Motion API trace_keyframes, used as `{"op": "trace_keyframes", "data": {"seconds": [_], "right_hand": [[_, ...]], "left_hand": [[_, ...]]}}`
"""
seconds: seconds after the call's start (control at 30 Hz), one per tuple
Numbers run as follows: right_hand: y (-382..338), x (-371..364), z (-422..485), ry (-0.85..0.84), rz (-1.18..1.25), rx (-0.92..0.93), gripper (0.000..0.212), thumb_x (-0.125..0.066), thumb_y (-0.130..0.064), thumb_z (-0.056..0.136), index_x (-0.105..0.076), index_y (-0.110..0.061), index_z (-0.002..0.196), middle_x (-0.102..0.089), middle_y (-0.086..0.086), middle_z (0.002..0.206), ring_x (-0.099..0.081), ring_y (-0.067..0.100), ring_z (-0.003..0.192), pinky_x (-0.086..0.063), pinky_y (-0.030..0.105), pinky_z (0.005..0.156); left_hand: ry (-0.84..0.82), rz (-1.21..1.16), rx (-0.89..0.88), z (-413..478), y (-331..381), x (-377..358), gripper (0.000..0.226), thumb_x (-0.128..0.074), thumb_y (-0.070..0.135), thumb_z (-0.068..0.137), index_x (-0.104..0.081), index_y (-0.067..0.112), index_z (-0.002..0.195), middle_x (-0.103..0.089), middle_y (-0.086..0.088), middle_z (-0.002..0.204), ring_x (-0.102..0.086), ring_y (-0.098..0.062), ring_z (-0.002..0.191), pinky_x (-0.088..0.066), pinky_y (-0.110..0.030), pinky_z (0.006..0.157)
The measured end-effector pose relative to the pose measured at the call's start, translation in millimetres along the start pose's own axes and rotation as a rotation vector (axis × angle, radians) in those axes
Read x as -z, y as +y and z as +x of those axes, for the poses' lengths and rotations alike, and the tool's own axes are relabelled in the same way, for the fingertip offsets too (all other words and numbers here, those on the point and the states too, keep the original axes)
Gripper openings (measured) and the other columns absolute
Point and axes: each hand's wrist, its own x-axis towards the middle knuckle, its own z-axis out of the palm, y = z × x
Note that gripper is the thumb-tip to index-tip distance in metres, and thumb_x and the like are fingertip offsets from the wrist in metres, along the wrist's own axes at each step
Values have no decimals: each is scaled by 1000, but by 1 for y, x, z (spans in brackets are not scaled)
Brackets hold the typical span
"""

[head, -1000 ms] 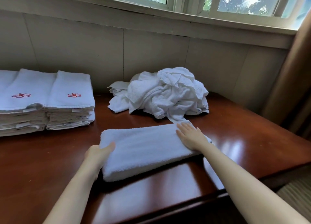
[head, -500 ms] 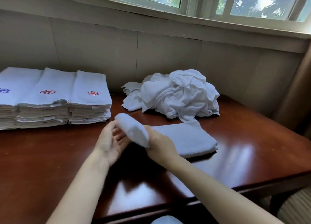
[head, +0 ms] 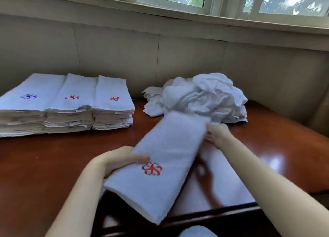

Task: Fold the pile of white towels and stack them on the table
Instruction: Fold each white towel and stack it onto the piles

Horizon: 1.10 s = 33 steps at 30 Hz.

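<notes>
Towel in both hands: my left hand (head: 121, 160) grips the near left edge of the folded towel (head: 170, 147), thumb on top beside its red flower mark (head: 151, 168). My right hand (head: 218, 133), blurred, pinches the far corner. I see the towel slanting above the table (head: 44, 165). The crumpled pile (head: 201, 96) lies just behind it, and three folded stacks (head: 71, 101) sit far left.

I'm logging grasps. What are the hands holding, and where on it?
Both hold the folded towel: the left hand grips its left edge beside the red emblem, the right hand its far right corner.
</notes>
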Motion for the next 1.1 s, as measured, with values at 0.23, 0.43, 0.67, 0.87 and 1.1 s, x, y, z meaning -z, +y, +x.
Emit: {"op": "trace_keyframes", "data": {"seconds": [0.23, 0.43, 0.67, 0.87, 1.1], "right_hand": [[50, 18, 8, 272, -837, 386, 34, -50, -5, 88, -56, -5, 121, -59, 19, 122, -53, 35, 114, -40, 35, 92], [86, -46, -26, -665, -1249, 900, 46, -35, -42, 101, -34, -33, 146, -26, -10, 155, -15, 9, 143, -5, 32, 115], [75, -19, 38, -65, -1275, 376, 62, -26, -55, 97, -15, -27, 151, -6, 4, 160, -5, 24, 146, -2, 53, 115], [73, -24, 27, 28, -800, 271, 81, -60, -44, 86, -14, -26, 151, -32, 14, 149, -31, 33, 135, -29, 42, 109], [63, -47, 16, -192, 57, 10, 88, -65, 10, 76, -27, -26, 146, -43, 8, 139, -52, 32, 118, -45, 44, 98]], "left_hand": [[167, 298, 116, 4, -15, 0, 38, -69, 54, 78, -58, 26, 102, -71, 10, 92, -69, -6, 80, -53, -23, 71], [175, 431, 129, 4, -16, 1, 56, -61, 60, 82, -49, 29, 127, -60, 10, 122, -61, -8, 102, -46, -31, 96], [28, 312, 133, -5, -20, 5, 90, -73, 41, 79, -21, 24, 151, -34, 10, 151, -43, -4, 127, -33, -26, 110], [49, 289, 132, -3, -22, 7, 85, -71, 26, 85, -19, 19, 151, -30, 5, 154, -41, -8, 132, -31, -30, 113], [150, 183, 141, -20, -21, 22, 76, -68, 20, 86, -26, 22, 150, -35, 6, 151, -51, -11, 120, -41, -23, 98]]}}
